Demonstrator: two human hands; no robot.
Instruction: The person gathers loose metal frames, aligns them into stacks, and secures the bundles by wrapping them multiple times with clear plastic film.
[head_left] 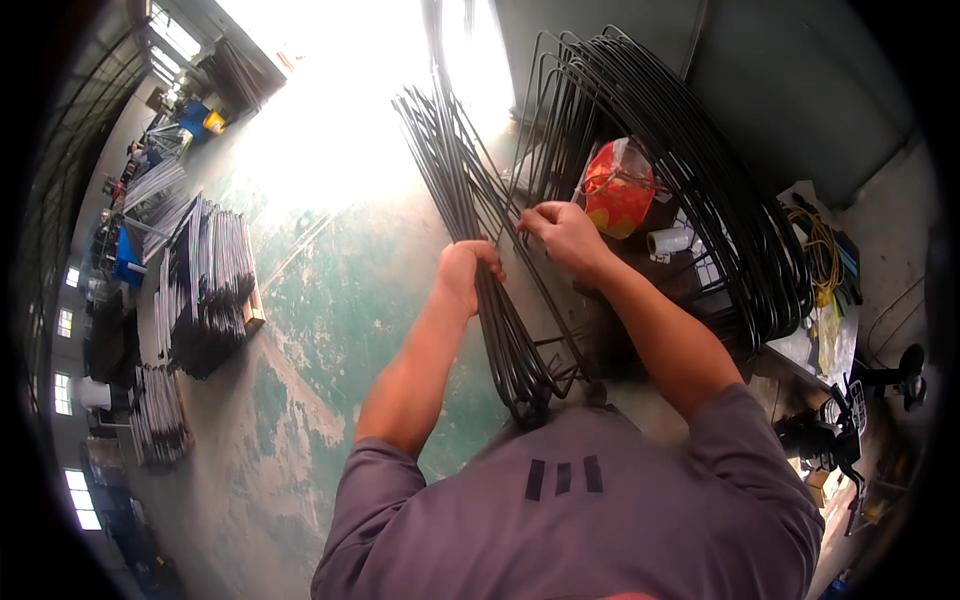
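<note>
In front of my body stands a bundle of long black bent metal rods (512,345), their looped ends close to my shirt and their far ends fanned out. My left hand (468,268) is closed around the middle of this bundle. Just to the right, my right hand (562,232) is pinched, its fingertips on a thin black rod that stands slightly apart from the bundle. The exact grip of those fingertips is small and partly hidden.
A large stack of bent black metal frames (690,160) rises at the right, with a red and yellow bag (618,190) and a white roll (670,241) behind it. More stacked frames (215,270) stand at the left on the worn green floor (320,340). Yellow cords (822,255) hang far right.
</note>
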